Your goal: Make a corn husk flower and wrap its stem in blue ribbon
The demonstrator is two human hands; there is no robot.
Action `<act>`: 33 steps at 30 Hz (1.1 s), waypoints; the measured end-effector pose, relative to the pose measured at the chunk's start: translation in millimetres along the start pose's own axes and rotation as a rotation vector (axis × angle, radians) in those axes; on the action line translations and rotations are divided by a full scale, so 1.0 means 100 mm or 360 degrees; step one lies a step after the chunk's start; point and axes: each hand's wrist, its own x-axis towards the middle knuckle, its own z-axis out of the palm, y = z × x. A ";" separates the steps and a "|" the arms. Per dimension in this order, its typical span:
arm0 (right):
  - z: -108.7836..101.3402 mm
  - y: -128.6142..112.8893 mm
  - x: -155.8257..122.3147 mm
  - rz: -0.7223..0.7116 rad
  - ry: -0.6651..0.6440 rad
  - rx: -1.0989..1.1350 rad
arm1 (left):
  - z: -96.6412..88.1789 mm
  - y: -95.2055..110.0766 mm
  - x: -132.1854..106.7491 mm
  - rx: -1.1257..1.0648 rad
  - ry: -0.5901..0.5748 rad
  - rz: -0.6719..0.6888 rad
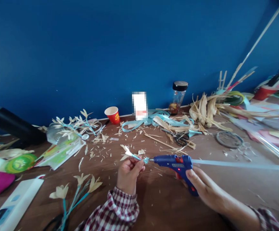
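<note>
Pinched in my left hand (127,173) is a small corn-husk flower (127,150) with a light-blue wrapped stem, its pale petals pointing up and left. My right hand (207,187) grips a blue hot glue gun (174,160), with a small red light lit on its side. A long translucent glue stick (238,164) sticks out of the back of the gun. The gun's nozzle meets or nearly meets a bit of light-blue material (146,160) at my left fingertips. Finished-looking husk flowers (78,189) with blue stems are at the lower left.
Husk scraps lie scattered over the brown table (144,211). Along the blue wall are a red paper cup (112,115), light-blue ribbon (134,123), a glass bottle (177,98) and dried husks (204,110). Black scissors (181,139) lie mid-table. A white power strip (21,202) is at left.
</note>
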 end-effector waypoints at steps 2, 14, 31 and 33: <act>0.00 0.01 -0.01 -0.0015 -0.0017 0.0012 | 0.00 0.00 0.00 0.0000 -0.0009 0.0016; 0.01 -0.04 -0.03 -0.0054 0.0050 -0.0078 | 0.00 -0.01 0.00 0.0030 0.0003 0.0008; -1.22 0.35 -0.06 -0.0252 0.0997 -0.1864 | -0.02 -0.01 0.03 0.0015 0.0037 -0.0054; -1.39 0.46 -0.03 -0.0131 0.1106 -0.1991 | -0.01 -0.01 0.03 0.0000 0.0030 -0.0052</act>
